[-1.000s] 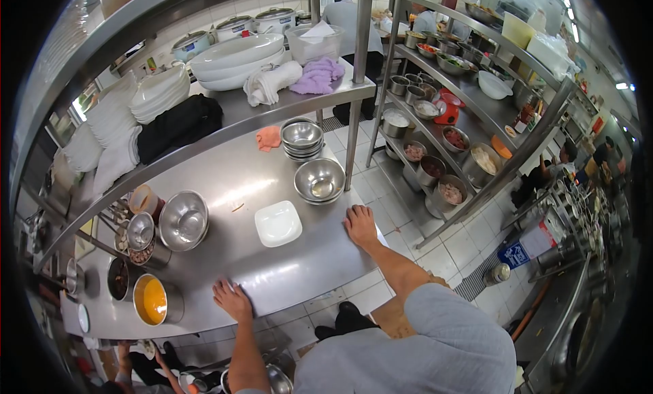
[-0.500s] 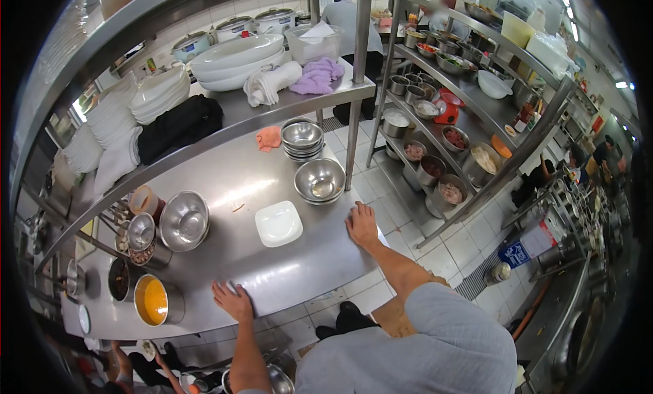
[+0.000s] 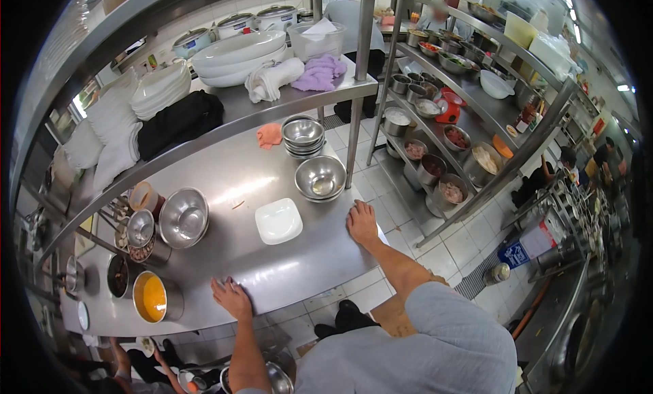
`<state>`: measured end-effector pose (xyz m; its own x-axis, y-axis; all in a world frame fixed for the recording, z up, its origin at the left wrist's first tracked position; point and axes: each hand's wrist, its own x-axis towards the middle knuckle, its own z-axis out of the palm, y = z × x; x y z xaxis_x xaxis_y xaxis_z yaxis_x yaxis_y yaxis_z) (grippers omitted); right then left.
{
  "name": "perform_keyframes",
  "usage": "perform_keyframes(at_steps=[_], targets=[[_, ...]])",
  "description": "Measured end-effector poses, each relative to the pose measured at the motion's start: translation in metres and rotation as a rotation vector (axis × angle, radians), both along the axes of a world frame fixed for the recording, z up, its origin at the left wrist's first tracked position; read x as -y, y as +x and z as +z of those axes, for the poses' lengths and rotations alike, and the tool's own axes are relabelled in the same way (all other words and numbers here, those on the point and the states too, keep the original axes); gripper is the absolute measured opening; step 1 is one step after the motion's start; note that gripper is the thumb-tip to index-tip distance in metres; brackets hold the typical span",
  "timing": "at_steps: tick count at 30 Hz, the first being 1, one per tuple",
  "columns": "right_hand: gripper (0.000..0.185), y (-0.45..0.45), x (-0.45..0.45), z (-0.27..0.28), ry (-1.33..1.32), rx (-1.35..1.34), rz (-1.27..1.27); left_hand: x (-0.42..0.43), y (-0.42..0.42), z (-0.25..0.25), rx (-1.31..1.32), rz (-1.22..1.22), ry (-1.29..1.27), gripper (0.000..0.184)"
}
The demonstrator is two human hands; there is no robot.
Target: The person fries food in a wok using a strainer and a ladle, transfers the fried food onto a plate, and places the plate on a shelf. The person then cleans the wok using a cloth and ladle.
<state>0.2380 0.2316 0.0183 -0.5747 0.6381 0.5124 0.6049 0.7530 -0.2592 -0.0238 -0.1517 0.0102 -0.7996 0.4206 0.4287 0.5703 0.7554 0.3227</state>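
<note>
My left hand (image 3: pixel 232 299) rests on the near edge of the steel table (image 3: pixel 272 275), fingers apart and holding nothing. At the table's right edge lies my right hand (image 3: pixel 361 222), also spread and without anything in it. A white square dish (image 3: pixel 279 222) sits between and beyond my hands. Closest to my right hand is a stack of metal bowls (image 3: pixel 320 177), with a second bowl stack (image 3: pixel 303 133) behind it. Left of my left hand stands a metal pot of orange-yellow liquid (image 3: pixel 154 297). A wide metal bowl (image 3: pixel 183 218) is farther back on that side.
An overhead shelf holds white plates (image 3: pixel 160 88), large oval dishes (image 3: pixel 238 52) and a purple cloth (image 3: pixel 320 73). To the right, a steel rack (image 3: pixel 469 64) carries food containers. An orange cloth (image 3: pixel 269 135) lies at the back. Another person's hands (image 3: pixel 160 356) hold a plate at lower left.
Both my hands stay on the table in the same places. The view has shifted only slightly.
</note>
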Motion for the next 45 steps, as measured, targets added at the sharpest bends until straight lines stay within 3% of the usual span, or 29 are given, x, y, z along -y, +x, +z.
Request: perform_keyframes(at_steps=[2, 13, 18, 22, 25, 27, 29, 34, 40, 43, 45], targets=[[0.021, -0.001, -0.001, -0.002, 0.042, -0.053, -0.004, -0.001, 0.000, -0.001, -0.002, 0.001, 0.043, 0.028], [0.025, 0.001, -0.003, -0.004, -0.009, -0.009, 0.003, 0.000, -0.002, -0.002, 0.032, 0.015, 0.025, 0.025], [0.048, 0.001, -0.001, -0.002, -0.030, -0.008, -0.042, -0.004, 0.003, 0.005, 0.057, 0.065, 0.009, 0.068], [0.056, 0.003, 0.001, 0.001, -0.041, 0.012, -0.039, -0.002, 0.004, 0.004, 0.026, 0.056, 0.019, 0.071], [0.050, 0.000, 0.000, 0.001, -0.031, 0.009, -0.029, -0.002, -0.001, 0.001, 0.017, 0.045, 0.054, 0.065], [0.044, 0.000, -0.002, -0.001, -0.019, 0.007, -0.021, 0.000, -0.002, -0.004, -0.018, 0.031, 0.003, 0.042], [0.028, -0.001, -0.004, -0.003, -0.011, -0.024, 0.017, 0.001, -0.004, -0.008, -0.010, 0.026, 0.022, 0.033], [0.025, 0.002, -0.004, -0.005, -0.041, 0.001, 0.019, -0.001, -0.007, -0.014, -0.013, 0.011, 0.064, 0.038], [0.029, 0.001, -0.003, -0.004, -0.039, -0.001, 0.009, 0.001, -0.004, -0.007, 0.075, 0.040, -0.011, 0.030], [0.042, 0.001, -0.002, -0.001, -0.023, -0.012, -0.013, -0.001, -0.001, -0.003, 0.035, 0.046, 0.041, 0.043], [0.051, 0.003, -0.001, 0.001, -0.028, -0.012, -0.014, -0.001, -0.003, -0.007, 0.047, 0.052, 0.032, 0.062]])
